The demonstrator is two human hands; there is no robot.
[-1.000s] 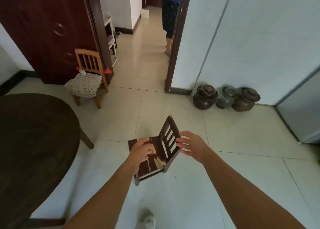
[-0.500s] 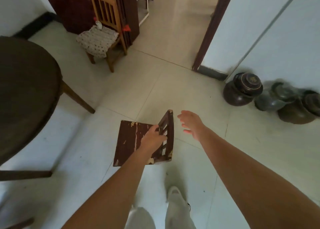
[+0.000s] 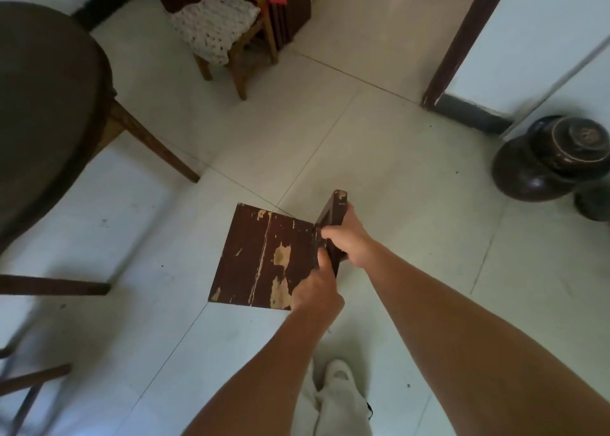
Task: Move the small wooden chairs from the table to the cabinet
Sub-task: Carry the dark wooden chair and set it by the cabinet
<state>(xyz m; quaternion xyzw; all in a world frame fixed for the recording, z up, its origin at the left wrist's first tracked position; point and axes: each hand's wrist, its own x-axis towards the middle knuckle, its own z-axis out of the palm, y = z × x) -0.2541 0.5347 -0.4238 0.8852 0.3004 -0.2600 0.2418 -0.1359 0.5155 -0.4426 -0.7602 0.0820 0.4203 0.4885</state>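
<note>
A small dark brown wooden chair (image 3: 260, 257) with chipped paint hangs above the tiled floor in the middle of the view, seat facing up. My left hand (image 3: 313, 287) grips the near right corner of its seat by the backrest. My right hand (image 3: 346, 237) is closed around the slatted backrest from the right side. A second small chair (image 3: 251, 29), light wood with a white crocheted cushion, stands at the top against the dark red cabinet (image 3: 293, 3). The dark round table (image 3: 43, 105) fills the left side.
Dark glazed lidded jars (image 3: 554, 158) sit on the floor at the right by the white wall. A dark door frame (image 3: 462, 39) borders a doorway at top right. Table legs (image 3: 155, 145) stick out at the left. My white shoes (image 3: 336, 389) show at the bottom.
My right hand, open beside the backrest half a second ago, has closed on it. The view has tilted further down and moved nearer the light chair and cabinet.
</note>
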